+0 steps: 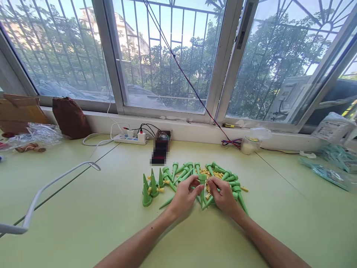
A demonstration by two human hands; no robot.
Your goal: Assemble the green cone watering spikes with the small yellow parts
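My left hand [184, 194] grips a green plastic watering spike [202, 179] near its capped end, tip pointing down. Close to that cap, on its right, the fingers of my right hand [224, 194] are pinched together; what they hold, if anything, is hidden. Around and behind both hands lies a pile of loose green spikes [233, 178], with small yellow valve pieces [206, 172] heaped among them. Left of the pile, several spikes [153, 184] stand upright on their caps, tips up, with yellow pieces [160, 190] sticking out of their sides.
A power strip [131, 139] with plugs and a small dark box [164, 136] sit by the window ledge. A white cable rod [41, 190] crosses the table's left side. A jar [250, 145], plastic packets [325, 173] and a brown bag [71, 118] lie farther out.
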